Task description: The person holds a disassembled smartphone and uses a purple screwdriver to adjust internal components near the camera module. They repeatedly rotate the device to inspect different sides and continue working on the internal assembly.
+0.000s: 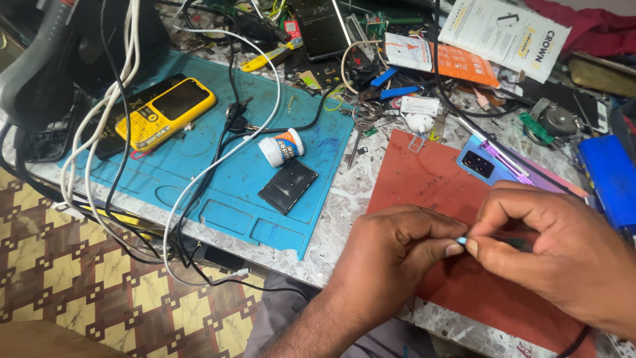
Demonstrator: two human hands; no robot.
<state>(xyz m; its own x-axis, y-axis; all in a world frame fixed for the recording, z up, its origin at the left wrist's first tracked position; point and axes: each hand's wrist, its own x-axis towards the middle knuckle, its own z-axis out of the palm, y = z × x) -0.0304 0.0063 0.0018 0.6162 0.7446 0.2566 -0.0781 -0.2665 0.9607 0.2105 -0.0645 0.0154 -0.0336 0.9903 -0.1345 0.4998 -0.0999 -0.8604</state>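
Fingertips of both hands meet over the red mat [424, 179] near the front edge of the worktop [344, 199], pinching a tiny pale-blue part [462, 240] between them. The left hand [391, 255] has thumb and forefinger closed on that part; its other fingers are curled in. The right hand [553, 242] is likewise pinched shut, its thumb and forefinger touching the same small piece, with a thin dark-green piece [513, 242] showing just behind its fingertips; what that piece is cannot be told.

Bare red mat lies open ahead of the hands, toward the far edge, up to a blue phone back [487, 162] lying at the mat's far right corner. To the left, a blue work mat [199, 152] covers the worktop's left part and carries a flat black battery [287, 186], a small white glue pot [280, 146] on its side, a yellow keypad phone [165, 113] and loose white and black cables [218, 162]. Tools, papers and small parts crowd the far edge. Below the front edge shows patterned floor [99, 278].
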